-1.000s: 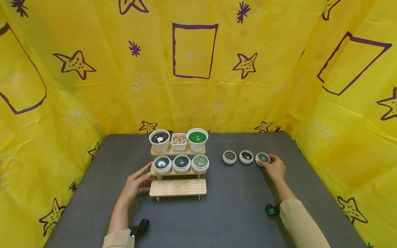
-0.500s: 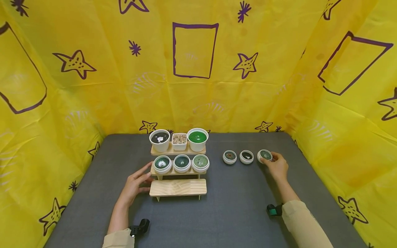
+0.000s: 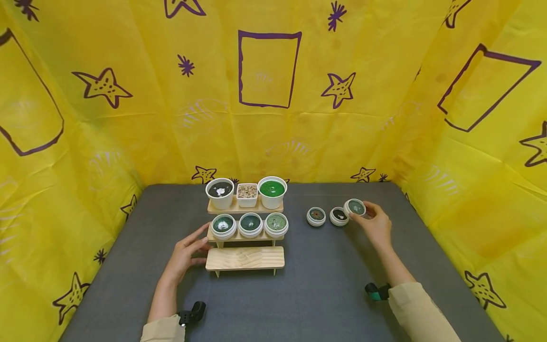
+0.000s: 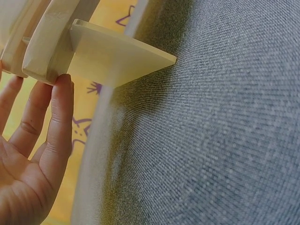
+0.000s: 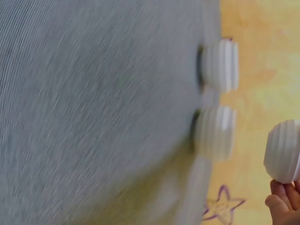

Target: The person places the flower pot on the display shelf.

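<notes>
My right hand pinches a small white ribbed bowl with a grey-green filling, raised off the table; the right wrist view shows the bowl apart from the table at the fingertips. Two similar bowls, one with a brownish centre and one dark, stand on the table to its left. Straight fingers of my left hand touch the left side of a three-step wooden stand. In the left wrist view, fingertips rest against the edge of a wooden step.
Three white ribbed bowls with green fillings fill the middle step. On the top step stand a dark-filled cup, a square dish of bits and a green-filled cup. Yellow patterned cloth encloses the grey table.
My right hand has lifted the grey-green bowl off the table and carried it left, close above the dark bowl. My left hand has stayed at the stand.
</notes>
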`<state>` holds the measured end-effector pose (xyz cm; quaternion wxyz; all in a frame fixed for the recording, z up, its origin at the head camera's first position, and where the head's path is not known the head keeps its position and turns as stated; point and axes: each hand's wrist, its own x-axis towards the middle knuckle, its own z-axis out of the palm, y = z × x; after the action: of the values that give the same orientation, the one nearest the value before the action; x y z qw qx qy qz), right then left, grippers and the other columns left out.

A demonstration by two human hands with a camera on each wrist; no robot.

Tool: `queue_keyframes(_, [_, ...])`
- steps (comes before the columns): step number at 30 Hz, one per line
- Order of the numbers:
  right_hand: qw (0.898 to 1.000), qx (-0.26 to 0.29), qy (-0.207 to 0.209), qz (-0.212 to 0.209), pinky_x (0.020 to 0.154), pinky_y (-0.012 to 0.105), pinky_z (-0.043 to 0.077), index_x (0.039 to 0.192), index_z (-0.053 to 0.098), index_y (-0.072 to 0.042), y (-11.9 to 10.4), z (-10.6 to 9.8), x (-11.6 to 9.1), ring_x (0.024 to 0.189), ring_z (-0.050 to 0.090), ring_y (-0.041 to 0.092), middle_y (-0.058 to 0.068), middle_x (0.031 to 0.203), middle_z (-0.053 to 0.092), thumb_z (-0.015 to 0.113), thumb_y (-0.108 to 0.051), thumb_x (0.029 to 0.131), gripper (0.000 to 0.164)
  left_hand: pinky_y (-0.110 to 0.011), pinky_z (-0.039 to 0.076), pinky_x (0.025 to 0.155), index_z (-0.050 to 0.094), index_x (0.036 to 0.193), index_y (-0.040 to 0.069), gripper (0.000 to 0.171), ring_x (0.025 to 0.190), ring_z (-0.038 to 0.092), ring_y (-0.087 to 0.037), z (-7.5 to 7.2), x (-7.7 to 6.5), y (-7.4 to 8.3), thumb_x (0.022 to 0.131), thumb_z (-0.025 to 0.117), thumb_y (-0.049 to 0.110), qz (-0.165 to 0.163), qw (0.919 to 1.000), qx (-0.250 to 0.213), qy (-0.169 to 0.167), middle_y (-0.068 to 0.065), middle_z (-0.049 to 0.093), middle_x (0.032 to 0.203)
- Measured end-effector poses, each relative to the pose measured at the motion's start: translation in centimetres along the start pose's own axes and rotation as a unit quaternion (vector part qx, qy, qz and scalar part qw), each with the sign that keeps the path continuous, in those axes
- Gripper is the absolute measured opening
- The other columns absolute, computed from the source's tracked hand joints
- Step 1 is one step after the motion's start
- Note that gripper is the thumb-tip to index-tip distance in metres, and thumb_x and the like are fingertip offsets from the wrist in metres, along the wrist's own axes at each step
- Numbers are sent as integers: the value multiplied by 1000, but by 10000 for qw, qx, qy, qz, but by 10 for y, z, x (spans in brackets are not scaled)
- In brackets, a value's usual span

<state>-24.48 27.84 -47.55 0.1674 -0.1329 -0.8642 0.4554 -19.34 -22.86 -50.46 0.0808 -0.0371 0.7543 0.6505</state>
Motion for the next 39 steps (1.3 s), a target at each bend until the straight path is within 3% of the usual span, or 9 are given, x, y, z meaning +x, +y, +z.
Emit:
queue_keyframes(4, [9993, 257, -244, -121, 105, 36, 47, 133, 58, -5, -18, 3, -9, 121, 61, 30, 19, 129, 65, 82, -27, 81, 61, -33, 58, 75, 40, 152, 20, 54, 87, 67, -16, 0, 0, 0, 101, 54, 30, -10, 10000, 4, 2, 0, 67, 88])
queue_keyframes(6, [9983, 418, -356, -203, 109, 42, 46, 132, 59, -5, -27, 4, -13, 121, 60, 30, 19, 129, 65, 82, -26, 81, 60, -33, 58, 75, 40, 152, 20, 54, 87, 67, -16, 0, 0, 0, 101, 54, 30, -7, 10000, 10, -8, 0, 67, 88])
queue_keyframes(10, [9962, 551, -570, -355, 109, 39, 46, 131, 60, -7, -46, 5, -21, 120, 61, 26, 16, 128, 66, 82, -27, 81, 58, -33, 58, 74, 41, 152, 18, 54, 87, 67, -16, 0, 0, -1, 101, 55, 30, 18, 10000, 9, -18, 1, 67, 86])
queue_keyframes(15, [9927, 674, -847, -533, 104, 26, 48, 130, 61, -10, -69, 5, -34, 114, 62, 13, 10, 128, 66, 83, -28, 81, 57, -33, 58, 74, 42, 151, 19, 54, 87, 68, -14, 0, 1, -3, 101, 55, 31, 71, 10000, 0, -33, 4, 68, 84])
queue_keyframes(24, [9762, 1222, -1401, -1115, 98, 17, 50, 127, 62, -7, -98, 12, -57, 106, 62, -1, 11, 127, 66, 85, -18, 77, 56, -33, 58, 74, 42, 151, 19, 54, 87, 68, -16, 0, 1, -4, 100, 56, 31, 42, 10000, -17, -18, 4, 68, 85])
queue_keyframes(29, [9683, 1200, -1594, -1500, 99, 24, 51, 125, 64, -8, -110, 18, -71, 105, 63, 3, 10, 125, 67, 87, -13, 74, 56, -34, 58, 74, 42, 151, 19, 54, 87, 67, -16, 1, 0, -1, 100, 56, 30, 18, 10000, -25, 4, 2, 68, 86])
queue_keyframes(39, [9456, 1321, -2086, -2116, 100, 35, 53, 123, 66, -11, -130, 36, -92, 110, 66, 23, 9, 119, 70, 88, -11, 72, 55, -34, 58, 75, 41, 151, 21, 53, 88, 66, -16, 0, -1, 1, 101, 55, 29, -21, 10000, -64, 21, -1, 68, 89])
